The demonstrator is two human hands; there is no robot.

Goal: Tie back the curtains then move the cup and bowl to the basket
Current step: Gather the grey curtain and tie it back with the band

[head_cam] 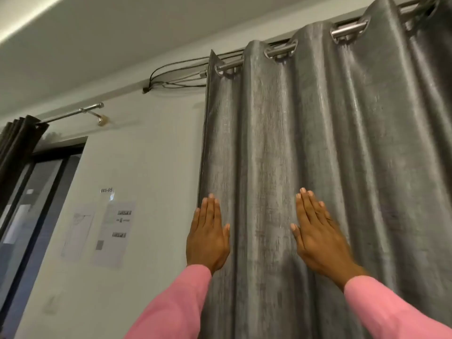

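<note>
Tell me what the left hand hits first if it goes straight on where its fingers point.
The left hand points up the left edge of the grey curtain. Only fabric lies in that line until the curtain rod at the top. Depth is unclear: it may already touch the cloth.

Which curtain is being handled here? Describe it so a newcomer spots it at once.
Start at the white wall; right of it the silver-grey curtain hangs from a metal rod on eyelet rings, with the left hand and right hand flat against its folds. Unlike the dark curtain bunched at far left, it is spread wide.
</note>
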